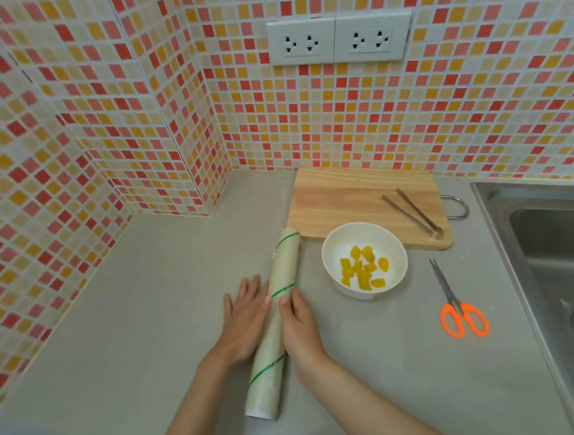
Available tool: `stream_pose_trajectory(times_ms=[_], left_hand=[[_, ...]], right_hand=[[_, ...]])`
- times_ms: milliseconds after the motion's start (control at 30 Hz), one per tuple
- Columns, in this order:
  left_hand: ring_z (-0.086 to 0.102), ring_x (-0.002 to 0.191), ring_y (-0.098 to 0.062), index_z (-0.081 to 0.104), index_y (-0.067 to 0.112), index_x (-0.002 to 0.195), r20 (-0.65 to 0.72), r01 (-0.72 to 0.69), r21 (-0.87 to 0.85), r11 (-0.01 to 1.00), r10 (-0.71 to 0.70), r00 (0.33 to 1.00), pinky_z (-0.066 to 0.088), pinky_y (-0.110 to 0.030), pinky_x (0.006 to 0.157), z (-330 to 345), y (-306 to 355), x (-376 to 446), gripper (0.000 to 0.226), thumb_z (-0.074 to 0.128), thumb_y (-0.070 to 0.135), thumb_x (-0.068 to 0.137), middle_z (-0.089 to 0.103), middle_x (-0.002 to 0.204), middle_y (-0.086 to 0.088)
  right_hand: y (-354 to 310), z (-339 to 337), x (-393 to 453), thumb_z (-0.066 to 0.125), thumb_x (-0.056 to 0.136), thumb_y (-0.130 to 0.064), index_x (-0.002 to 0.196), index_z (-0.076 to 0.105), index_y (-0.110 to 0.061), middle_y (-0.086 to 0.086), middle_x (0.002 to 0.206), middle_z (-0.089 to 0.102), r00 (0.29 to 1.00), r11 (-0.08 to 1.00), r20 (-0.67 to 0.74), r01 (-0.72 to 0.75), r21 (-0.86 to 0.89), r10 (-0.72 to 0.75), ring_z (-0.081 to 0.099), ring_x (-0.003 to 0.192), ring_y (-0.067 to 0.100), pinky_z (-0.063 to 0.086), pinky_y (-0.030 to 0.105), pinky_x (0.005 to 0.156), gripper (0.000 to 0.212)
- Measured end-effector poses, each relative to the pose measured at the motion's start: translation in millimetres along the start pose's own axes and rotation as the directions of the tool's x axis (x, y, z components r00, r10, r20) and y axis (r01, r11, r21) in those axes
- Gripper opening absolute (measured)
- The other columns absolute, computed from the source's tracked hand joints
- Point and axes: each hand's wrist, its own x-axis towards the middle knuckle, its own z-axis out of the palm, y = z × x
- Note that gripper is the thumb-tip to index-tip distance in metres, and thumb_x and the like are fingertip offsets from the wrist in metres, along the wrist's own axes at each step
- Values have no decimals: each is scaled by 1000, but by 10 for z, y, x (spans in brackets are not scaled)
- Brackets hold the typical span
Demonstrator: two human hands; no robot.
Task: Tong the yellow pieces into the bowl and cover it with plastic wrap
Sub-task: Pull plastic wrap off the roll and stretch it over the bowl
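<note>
Grey countertop (pixel 147 297), mosaic-tiled wall (pixel 339 117), steel sink (pixel 554 230)

Plastic wrap roll (pixel 276 324) lying on grey counter (pixel 132 315), left hand (pixel 243 318) flat beside it, right hand (pixel 299 329) touching its other side. Yellow pieces (pixel 363 269) in white bowl (pixel 332 248); tongs (pixel 412 215) on cutting board (pixel 339 199); scissors (pixel 457 303) nearby.

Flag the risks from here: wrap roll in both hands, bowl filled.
1. The bowl sits close beside the plastic wrap roll; a pulled sheet or the right hand might nudge it.
2. The scissors lie beyond the bowl, so cutting means letting go with one hand, and the film may cling back.
3. The left hand lies flat, so the roll could slip.
</note>
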Motion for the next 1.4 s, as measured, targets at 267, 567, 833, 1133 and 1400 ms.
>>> stream_pose_trajectory(times_ms=[267, 567, 833, 1133, 1400], left_hand=[[17, 140, 8, 14, 46, 143, -123, -144, -698, 701, 81, 989, 15, -14, 114, 29, 479, -220, 75, 25, 81, 77, 17, 156, 20], [25, 132, 19, 13, 60, 136, -348, -396, -676, 622, 204, 915, 27, -1, 100, 1, 1334, -163, 48, 29, 58, 91, 22, 140, 49], [15, 138, 15, 9, 49, 140, -397, -479, -572, 666, 286, 872, 17, -1, 104, 150, 1802, -253, 49, 27, 32, 98, 13, 142, 50], [65, 71, -18, 17, 60, 138, -250, -412, -670, 617, 335, 908, 55, -31, 61, 266, 1922, -308, 49, 31, 51, 92, 44, 144, 9], [42, 133, -33, 12, 60, 139, -246, -427, -559, 710, 350, 904, 37, -60, 105, 213, 2025, -249, 50, 28, 41, 96, 28, 151, 27]], right_hand=[[-179, -145, -82, 50, 92, -9, 113, 67, -17, 2, 108, 72, 990, 955, -122, 104, 278, -72, 66, 105, 18, 49, 43, 98, 28], [-671, -696, -120, 65, 83, -6, 73, 71, -16, 2, 81, 75, 900, 851, -409, 329, 409, -151, 69, 83, 19, 55, 38, 81, 16], [-766, -1231, -142, 50, 91, -9, 73, 51, -24, -7, 72, 57, 847, 938, -419, 346, -32, -327, 54, 67, 7, 43, 15, 63, 24], [-1073, -1701, -41, 57, 90, -15, 91, 65, -21, 1, 80, 65, 869, 906, -390, 390, 165, -303, 58, 64, 9, 45, 22, 53, 11], [-1142, -1821, 37, 55, 89, -10, 74, 57, -17, 11, 78, 67, 794, 897, -470, 441, 8, -386, 63, 70, 27, 53, 46, 75, 17]])
